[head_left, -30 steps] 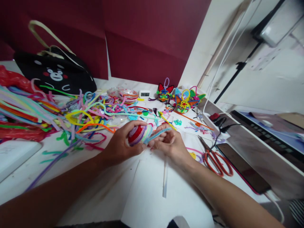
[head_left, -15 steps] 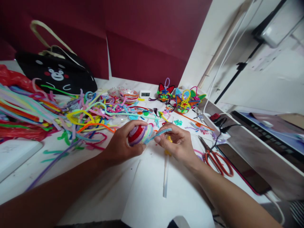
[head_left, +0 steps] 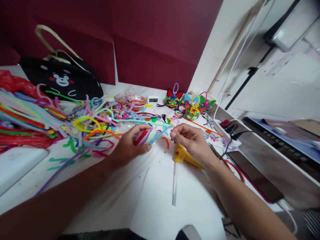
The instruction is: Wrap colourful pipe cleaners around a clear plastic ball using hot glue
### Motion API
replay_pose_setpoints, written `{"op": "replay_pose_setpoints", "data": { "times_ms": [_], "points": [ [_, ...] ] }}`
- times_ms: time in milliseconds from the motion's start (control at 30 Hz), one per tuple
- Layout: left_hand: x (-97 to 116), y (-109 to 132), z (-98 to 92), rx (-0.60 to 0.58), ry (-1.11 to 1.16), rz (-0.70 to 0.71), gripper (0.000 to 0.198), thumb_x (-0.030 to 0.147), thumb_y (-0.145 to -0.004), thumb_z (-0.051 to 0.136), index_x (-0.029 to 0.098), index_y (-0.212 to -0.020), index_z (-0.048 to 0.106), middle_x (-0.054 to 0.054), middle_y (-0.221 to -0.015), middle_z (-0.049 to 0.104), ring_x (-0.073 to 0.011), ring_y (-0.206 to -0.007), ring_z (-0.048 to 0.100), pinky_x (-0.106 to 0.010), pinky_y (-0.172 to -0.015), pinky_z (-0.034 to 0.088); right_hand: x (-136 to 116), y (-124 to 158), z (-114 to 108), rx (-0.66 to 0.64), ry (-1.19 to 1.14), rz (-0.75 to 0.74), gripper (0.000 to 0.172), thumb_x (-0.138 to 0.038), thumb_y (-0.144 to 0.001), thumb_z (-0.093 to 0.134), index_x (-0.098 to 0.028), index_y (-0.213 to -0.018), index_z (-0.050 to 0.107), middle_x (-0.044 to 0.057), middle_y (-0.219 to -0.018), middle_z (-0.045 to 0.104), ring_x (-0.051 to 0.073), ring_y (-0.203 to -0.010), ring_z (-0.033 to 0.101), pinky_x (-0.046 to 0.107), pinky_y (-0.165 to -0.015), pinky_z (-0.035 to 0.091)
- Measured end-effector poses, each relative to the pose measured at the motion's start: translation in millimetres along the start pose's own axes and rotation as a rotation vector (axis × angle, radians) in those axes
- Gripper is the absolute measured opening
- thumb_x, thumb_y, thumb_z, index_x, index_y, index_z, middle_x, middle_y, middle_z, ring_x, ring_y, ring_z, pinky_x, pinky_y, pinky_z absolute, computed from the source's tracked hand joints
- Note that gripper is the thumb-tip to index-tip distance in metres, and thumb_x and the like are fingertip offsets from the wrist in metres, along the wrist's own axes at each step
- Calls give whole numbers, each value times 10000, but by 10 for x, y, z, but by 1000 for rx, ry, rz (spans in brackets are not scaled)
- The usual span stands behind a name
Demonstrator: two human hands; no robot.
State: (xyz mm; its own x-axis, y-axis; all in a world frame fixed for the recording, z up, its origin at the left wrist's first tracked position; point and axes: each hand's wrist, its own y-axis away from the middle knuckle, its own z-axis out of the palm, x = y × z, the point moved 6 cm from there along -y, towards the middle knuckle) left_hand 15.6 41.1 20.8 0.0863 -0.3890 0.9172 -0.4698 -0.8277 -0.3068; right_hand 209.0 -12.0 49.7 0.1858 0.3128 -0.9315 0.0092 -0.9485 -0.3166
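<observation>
My left hand (head_left: 127,144) is wrapped around a ball covered in coiled pipe cleaners (head_left: 145,137), striped red, purple, white and pale green. From the ball's right side a light blue pipe cleaner (head_left: 160,134) runs up to my right hand (head_left: 191,138), which pinches its free end. A yellow glue gun (head_left: 185,156) lies on the table beneath my right hand, partly hidden by the wrist, with a clear glue stick (head_left: 174,186) pointing toward me. Between the hands lies a short orange pipe cleaner piece (head_left: 166,142).
Heaped pipe cleaners (head_left: 100,116) cover the left and back. Finished cat-faced ornaments (head_left: 173,99) stand by a small digital clock (head_left: 152,100). At right are orange-handled scissors (head_left: 236,168), partly behind my arm, and a phone (head_left: 255,176). A black bag (head_left: 62,80) sits back left.
My right hand has moved slightly right and away from the ball, drawing the light blue pipe cleaner out straighter. More of the glue gun now shows. The left hand still grips the ball.
</observation>
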Motion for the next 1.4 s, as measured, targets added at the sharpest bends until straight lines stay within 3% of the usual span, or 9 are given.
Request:
{"op": "replay_pose_setpoints", "data": {
  "times_ms": [200,333,433,533,633,767,933,1167,1400],
  "points": [
    [2,-30,-3,65,87,-83,515,322,-612,750,213,-1099,622,-19,-952,650,-234,-923,617,-289,-713,488,-210,47,-93,-290,528,-28,92,-142,-845,574,-145,-860,664,15,-735,670,125,-641,607,234,-595,460],
    [10,-32,-33,123,126,-90,511,302,-590,757,207,-1078,636,-11,-901,647,-221,-887,612,-291,-720,486,-441,541,227,-526,797,-236,142,-114,-870,583,-134,-945,702,65,-879,727,183,-784,676,292,-708,532],
    [-2,-35,-63,153,152,-88,509,299,-588,762,204,-1074,643,-8,-889,641,-204,-865,604,-279,-708,479,-446,1057,477,-487,930,-426,221,-261,-918,611,-97,-1033,706,114,-951,743,246,-861,703,355,-765,587],
    [-8,-44,-86,175,156,-56,495,292,-599,758,202,-1074,650,-8,-881,639,-186,-815,599,-276,-685,476,-361,1528,587,-347,994,-666,371,-408,-958,550,-82,-1034,710,144,-1052,754,288,-954,713,397,-826,608],
    [-33,-55,-89,174,149,-46,491,304,-617,756,203,-1084,645,-1,-848,628,-171,-744,591,-277,-646,473,-164,1740,543,-297,1112,-646,436,-421,-953,562,-43,-1134,682,167,-1179,725,316,-1143,662,397,-922,596],
    [-57,-68,-98,186,135,-31,483,296,-638,754,210,-1099,641,-28,-975,672,-204,-867,625,-300,-728,498,-32,1748,449,-283,1175,-586,430,-340,-952,574,-1,-1206,647,215,-1330,625,348,-1290,557,431,-986,571],
    [-71,-91,-119,196,153,-9,470,294,-646,759,223,-1096,643,-52,-1166,685,-267,-1081,614,-356,-901,490,53,1678,488,-394,1214,-551,556,-411,-959,550,0,-1332,568,185,-1425,543,362,-1364,469,488,-1036,535],
    [-79,-99,-136,183,167,3,468,297,-657,764,234,-1103,635,-56,-1248,670,-290,-1201,572,-388,-1018,442,144,1346,492,-443,1215,-397,451,-339,-1022,432,-140,-1419,514,24,-1514,464,298,-1461,326,502,-1142,422],
    [-45,-92,-152,191,145,44,441,295,-688,752,261,-1115,648,-40,-1262,667,-282,-1236,562,-394,-1063,430,297,957,559,-447,1121,-408,468,-338,-1021,445,-97,-1416,514,114,-1483,503,279,-1461,333,475,-1151,406]
  ]
}}
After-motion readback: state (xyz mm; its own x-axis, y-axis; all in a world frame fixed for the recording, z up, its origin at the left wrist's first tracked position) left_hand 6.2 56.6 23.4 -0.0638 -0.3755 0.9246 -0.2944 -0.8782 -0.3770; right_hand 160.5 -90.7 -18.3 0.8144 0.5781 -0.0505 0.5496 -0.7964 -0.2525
